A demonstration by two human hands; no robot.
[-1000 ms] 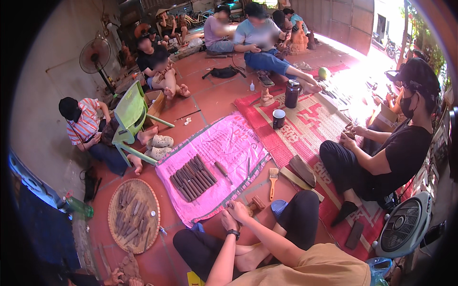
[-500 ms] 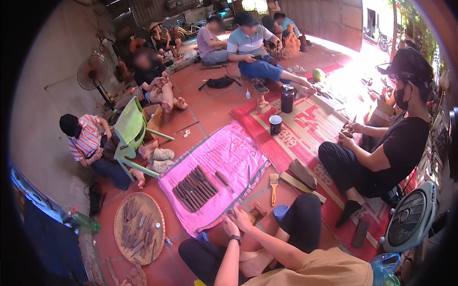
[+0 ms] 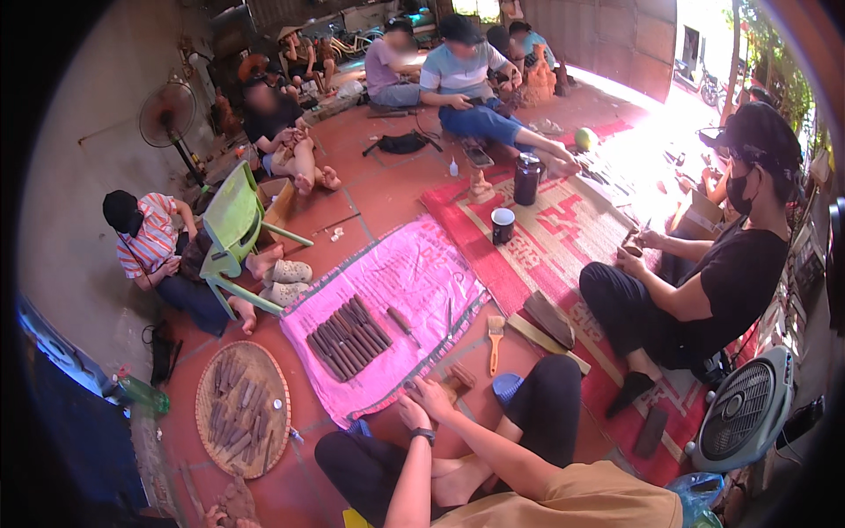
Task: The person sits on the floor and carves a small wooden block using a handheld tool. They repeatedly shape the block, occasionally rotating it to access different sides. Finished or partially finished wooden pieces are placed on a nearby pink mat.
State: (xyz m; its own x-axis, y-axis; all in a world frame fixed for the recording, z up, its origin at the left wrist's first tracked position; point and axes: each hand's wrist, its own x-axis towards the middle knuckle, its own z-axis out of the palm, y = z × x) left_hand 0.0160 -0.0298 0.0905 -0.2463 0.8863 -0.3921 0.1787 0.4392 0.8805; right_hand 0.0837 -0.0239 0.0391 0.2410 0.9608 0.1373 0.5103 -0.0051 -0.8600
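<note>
My left hand (image 3: 412,414), with a black watch on the wrist, and my right hand (image 3: 431,399) meet in front of my crossed legs. Both have their fingers closed together around something small, of which only a dark tip shows; the fingers hide the rest. Just beyond them lies a pink cloth (image 3: 422,255) bearing rows of dark brown wooden sticks (image 3: 349,337). A knife-like tool with a dark handle (image 3: 400,319) rests beside the rows. Close to my right hand is a brown wooden block (image 3: 459,377) on the tiles.
To the left sits a round woven tray (image 3: 283,387) of loose wooden pieces. A paintbrush (image 3: 495,345), a blue slipper (image 3: 508,387) and wooden slabs (image 3: 549,319) lie to the right. A person in black (image 3: 731,273) sits by a box fan (image 3: 744,409); a green chair (image 3: 233,220) stands left.
The whole view has shifted slightly, so the surroundings appear a little left. My hands stay together, and a dark tip now shows at the fingers.
</note>
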